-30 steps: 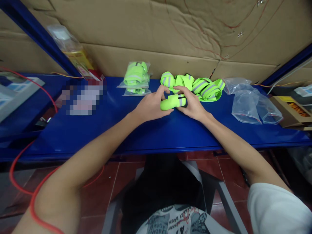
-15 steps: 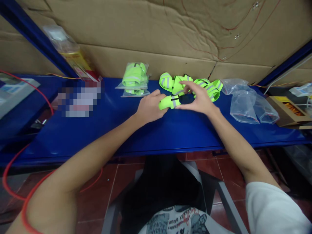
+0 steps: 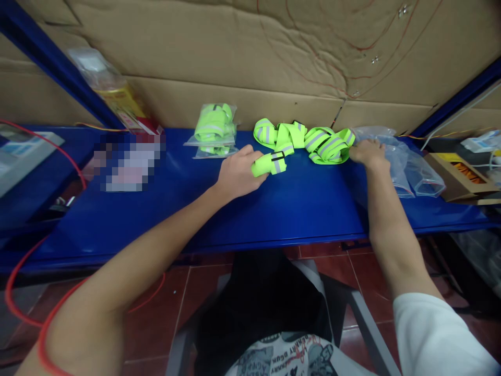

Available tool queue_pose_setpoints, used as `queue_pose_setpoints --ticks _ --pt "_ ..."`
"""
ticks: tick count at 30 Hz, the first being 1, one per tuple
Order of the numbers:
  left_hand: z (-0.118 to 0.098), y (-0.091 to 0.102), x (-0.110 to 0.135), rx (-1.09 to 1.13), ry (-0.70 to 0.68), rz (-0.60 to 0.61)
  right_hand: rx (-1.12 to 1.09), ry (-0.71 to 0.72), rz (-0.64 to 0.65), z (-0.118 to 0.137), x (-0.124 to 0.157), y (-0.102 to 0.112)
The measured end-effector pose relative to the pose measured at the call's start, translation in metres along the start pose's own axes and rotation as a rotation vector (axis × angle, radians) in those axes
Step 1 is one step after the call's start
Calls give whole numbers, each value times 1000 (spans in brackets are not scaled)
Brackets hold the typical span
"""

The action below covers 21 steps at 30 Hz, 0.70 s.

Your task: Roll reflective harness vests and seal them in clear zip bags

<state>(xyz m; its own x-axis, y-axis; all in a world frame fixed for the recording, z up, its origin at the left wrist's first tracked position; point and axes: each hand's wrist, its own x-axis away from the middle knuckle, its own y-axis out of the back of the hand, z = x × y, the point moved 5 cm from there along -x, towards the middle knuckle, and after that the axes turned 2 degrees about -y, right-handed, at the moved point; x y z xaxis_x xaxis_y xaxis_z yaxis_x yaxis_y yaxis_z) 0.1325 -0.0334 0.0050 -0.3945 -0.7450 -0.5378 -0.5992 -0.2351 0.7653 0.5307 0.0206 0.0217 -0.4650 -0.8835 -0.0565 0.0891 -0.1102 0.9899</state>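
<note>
My left hand (image 3: 237, 175) is closed around a rolled neon-green reflective band (image 3: 270, 164) just above the blue table (image 3: 195, 209). My right hand (image 3: 367, 153) has reached to the right and its fingers rest on the edge of a pile of clear plastic bags (image 3: 403, 159); whether it grips one I cannot tell. Between the hands, at the back of the table, lies a loose heap of the same green bands (image 3: 305, 138).
Two bagged green bands (image 3: 214, 130) lie stacked at the back, left of centre. A blurred-out object (image 3: 129, 159) sits further left, with a packet (image 3: 113, 89) leaning on the cardboard wall. An open cardboard box (image 3: 464, 177) stands at the far right. A red cable (image 3: 23, 261) hangs at left.
My right hand let go of the rolled band and moved right to the clear plastic bags. My left hand kept hold of the roll, barely moving.
</note>
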Motion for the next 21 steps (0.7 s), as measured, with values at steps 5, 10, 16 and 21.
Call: queue_pose_setpoints --ticks 5,10,16,21 --pt "1 0 0 -32 -14 -18 -16 -33 -132 2 8 10" --pt "4 -2 -1 -2 -30 -58 -167 169 -525 9 11 32" --pt "8 -2 -4 59 -28 -59 -301 571 -811 37 38 42" --pt "6 1 -4 77 18 -54 -380 1007 -801 82 82 32"
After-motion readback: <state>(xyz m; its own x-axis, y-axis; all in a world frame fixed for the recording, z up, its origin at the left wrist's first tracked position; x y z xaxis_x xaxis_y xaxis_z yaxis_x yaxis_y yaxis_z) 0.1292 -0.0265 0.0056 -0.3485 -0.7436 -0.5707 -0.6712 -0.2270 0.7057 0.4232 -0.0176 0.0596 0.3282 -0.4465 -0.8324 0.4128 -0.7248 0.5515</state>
